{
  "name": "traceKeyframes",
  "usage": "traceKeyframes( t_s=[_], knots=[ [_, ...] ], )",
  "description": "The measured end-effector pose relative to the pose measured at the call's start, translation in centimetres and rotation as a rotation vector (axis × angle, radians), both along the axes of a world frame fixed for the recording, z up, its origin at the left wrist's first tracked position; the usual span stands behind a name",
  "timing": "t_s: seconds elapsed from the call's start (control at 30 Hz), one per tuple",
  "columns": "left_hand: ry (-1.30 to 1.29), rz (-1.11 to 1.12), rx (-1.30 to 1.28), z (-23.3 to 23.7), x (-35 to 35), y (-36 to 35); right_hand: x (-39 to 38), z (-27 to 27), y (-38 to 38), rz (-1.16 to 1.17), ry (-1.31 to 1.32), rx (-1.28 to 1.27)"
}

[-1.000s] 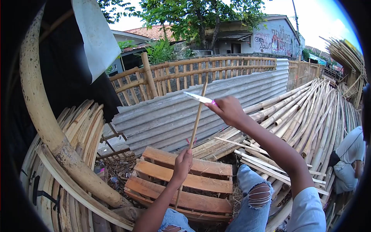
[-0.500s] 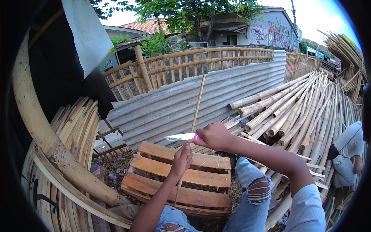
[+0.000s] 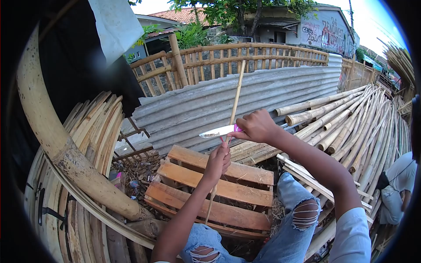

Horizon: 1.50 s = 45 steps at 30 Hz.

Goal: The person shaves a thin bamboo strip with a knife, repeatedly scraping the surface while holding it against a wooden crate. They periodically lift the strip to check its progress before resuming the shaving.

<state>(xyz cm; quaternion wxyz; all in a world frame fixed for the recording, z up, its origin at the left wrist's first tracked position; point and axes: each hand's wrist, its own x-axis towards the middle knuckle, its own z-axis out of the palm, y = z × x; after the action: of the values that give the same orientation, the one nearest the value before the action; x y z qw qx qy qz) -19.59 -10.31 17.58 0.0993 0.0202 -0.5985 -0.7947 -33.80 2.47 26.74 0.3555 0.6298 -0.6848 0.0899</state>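
A: Where's the long, thin, tan wooden stick [image 3: 237,93]?

B: In front of the person, tipped a little to the right at the top. It stands up past the gray, wavy metal sheet [image 3: 197,105] and in front of the tan bamboo fence [image 3: 280,51]. The low part runs down in front of the orange-brown stand of wooden slats [image 3: 245,193], near the ripped blue jeans [image 3: 280,241]. I can't tell if the bottom end touches anything.

A: Who's got it?

B: The left hand [image 3: 218,162]. It's curled tight around the stick. The right hand [image 3: 255,126] is wrapped around the pink handle of a knife with a shiny silver blade [image 3: 218,132]. The knife lies across the stick, just above the left hand. I can't tell if it bites in.

A: Is the stick heavy?

B: I guess it's light, because one hand holds it up. It's probably stiff, but the skinny top might wobble, and a hard push could snap it.

A: Slippery?

B: Not very, I think. It looks dry. Tiny splinters could poke you, though.

A: Where's a good place to grab?

B: Low down, under the blade, with the thumb away from the sharp side.

A: How does it look?

B: Pale, plain and nearly straight.
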Motion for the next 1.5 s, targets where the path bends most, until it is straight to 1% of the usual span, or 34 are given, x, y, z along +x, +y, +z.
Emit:
traceKeyframes(
  t_s=[0.03, 0.1, 0.13, 0.17, 0.2, 0.23, 0.27, 0.3, 0.33, 0.37, 0.43, 0.5, 0.57, 0.7, 0.77, 0.83, 0.87, 0.9, 0.93, 0.97, 1.03, 1.1, 1.13, 1.17, 1.23, 1.3, 1.37, 1.4, 1.43, 1.5],
  knots=[
    [-0.001, 0.008, 0.005, 0.1, 0.0, -0.1, -0.1, 0.1, -0.3, 0.008, -0.001, 0.005],
    [0.006, 0.006, 0.008, 0.2, 0.2, -0.5, -0.4, 0.2, -0.8, -0.027, 0.096, -0.019],
    [0.002, 0.013, 0.010, -0.2, 0.5, -0.8, -1.7, 0.7, -0.9, -0.120, 0.018, -0.131],
    [-0.002, 0.023, -0.023, -0.8, 0.9, -1.2, -2.8, 4.0, -0.1, -0.332, -0.209, -0.211],
    [0.000, 0.037, -0.056, -1.2, 1.2, -1.6, -5.1, 6.9, 1.6, -0.476, -0.214, -0.299],
    [0.011, 0.051, -0.053, -1.3, 1.7, -1.7, -8.3, 8.4, 2.9, -0.512, -0.358, -0.477],
    [0.000, 0.024, -0.038, -1.4, 2.3, -1.4, -9.9, 10.4, 4.8, -0.557, -0.565, -0.558],
    [-0.021, -0.008, -0.018, -1.6, 2.8, -1.0, -12.9, 10.5, 6.4, -0.645, -0.346, -0.593],
    [0.003, -0.011, -0.004, -1.7, 2.8, -1.2, -12.0, 11.0, 7.2, -0.584, -0.410, -0.711],
    [0.013, -0.009, -0.004, -1.7, 2.7, -1.5, -11.3, 10.6, 7.2, -0.578, -0.401, -0.713],
    [-0.003, 0.048, -0.010, -2.0, 2.7, -1.9, -9.1, 9.0, 7.2, -0.437, -0.617, -0.644],
    [0.009, 0.056, -0.001, -2.0, 2.9, -1.9, -5.3, 5.7, 5.9, -0.249, -0.721, -0.555],
    [0.043, 0.062, -0.011, -2.0, 3.1, -1.7, -0.6, 3.3, 4.6, -0.223, -0.745, -0.317],
    [0.016, 0.099, -0.051, -2.0, 3.0, -1.4, 3.4, -1.7, 1.6, -0.090, -0.406, -0.033],
    [0.035, 0.169, -0.103, -2.1, 2.9, -1.0, 3.9, -2.4, 0.8, -0.090, -0.417, -0.021],
    [0.032, 0.201, -0.137, -2.4, 2.8, -0.6, 2.7, -1.9, 0.0, -0.114, -0.295, 0.058],
    [0.042, 0.238, -0.169, -2.5, 2.7, -0.5, 1.3, -1.4, -0.5, -0.102, -0.332, -0.038],
    [0.035, 0.242, -0.165, -2.5, 2.5, -0.4, -0.1, 0.1, -0.6, -0.160, -0.394, -0.117],
    [0.033, 0.256, -0.194, -2.6, 2.3, -0.2, -0.6, 2.1, -0.7, -0.205, -0.509, -0.195],
    [0.033, 0.268, -0.223, -2.6, 2.2, -0.1, -1.5, 3.7, -0.4, -0.210, -0.542, -0.227],
    [0.041, 0.267, -0.218, -2.4, 2.4, 0.1, -1.1, 4.5, -0.6, -0.225, -0.629, -0.225],
    [-0.002, 0.226, -0.129, -1.7, 3.0, -0.2, 0.6, 1.9, -1.0, -0.136, -0.421, -0.040],
    [-0.002, 0.230, -0.128, -1.6, 3.1, -0.2, 1.7, 0.6, -0.9, -0.100, -0.325, 0.105],
    [-0.006, 0.196, -0.103, -1.5, 3.1, -0.2, 2.1, -1.0, -0.9, -0.057, -0.244, 0.155],
    [-0.017, 0.170, -0.075, -1.6, 3.1, -0.3, 1.3, -0.2, -0.4, -0.010, -0.151, 0.098],
    [0.017, 0.155, -0.111, -1.9, 3.0, -0.5, -1.9, 3.6, -0.1, -0.214, -0.542, -0.160],
    [0.042, 0.135, -0.085, -2.2, 3.1, -0.2, -5.8, 5.9, 1.0, -0.420, -0.563, -0.266],
    [0.048, 0.080, -0.083, -2.1, 3.4, 0.5, -6.3, 5.1, 1.1, -0.415, -0.513, -0.247],
    [0.049, 0.020, -0.088, -2.0, 3.6, 1.2, -5.3, 3.5, 1.0, -0.368, -0.396, -0.180],
    [0.037, -0.026, -0.095, -1.8, 3.7, 2.3, -3.2, 0.3, 1.1, -0.362, -0.448, -0.053]
  ],
)
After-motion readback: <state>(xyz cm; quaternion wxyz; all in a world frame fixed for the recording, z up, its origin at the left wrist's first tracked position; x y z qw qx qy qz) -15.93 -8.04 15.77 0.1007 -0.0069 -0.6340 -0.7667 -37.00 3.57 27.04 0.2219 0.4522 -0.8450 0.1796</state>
